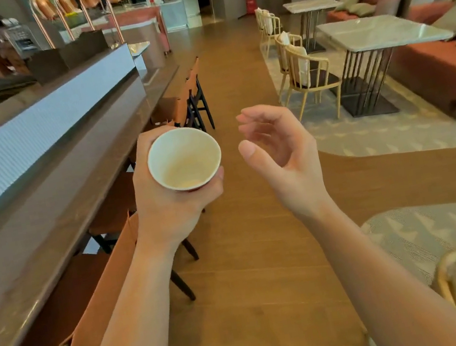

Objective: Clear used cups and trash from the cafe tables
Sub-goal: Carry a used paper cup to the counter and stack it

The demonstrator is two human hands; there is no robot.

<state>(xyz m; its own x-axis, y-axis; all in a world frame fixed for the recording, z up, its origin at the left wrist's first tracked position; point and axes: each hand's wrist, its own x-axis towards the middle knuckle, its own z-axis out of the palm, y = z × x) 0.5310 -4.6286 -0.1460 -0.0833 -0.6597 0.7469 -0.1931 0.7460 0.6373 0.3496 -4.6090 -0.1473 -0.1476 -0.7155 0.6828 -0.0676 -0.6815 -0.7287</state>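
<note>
Gripping a white paper cup (pixel 184 159), the left hand (pixel 166 211) is wrapping its fingers and thumb round the wall, mouth tilting toward the camera. A beige film of leftover drink is sitting at the bottom, and a bit of red is showing on the outside. The right hand (pixel 282 160) is hovering just beside the cup, not touching it, fingers loosely curled, holding nothing. Both hands are hanging over the wooden floor (pixel 254 259). Left of the left hand, a long brown bar desk (pixel 43 205) is running away from the camera, with tan leather-backed stools (pixel 100 286) tucked against it. Ahead and right of the right hand, marble-topped desks (pixel 378 31) are standing with cream-framed chairs (pixel 306 73) and red sofas (pixel 440 68) beside them.
</note>
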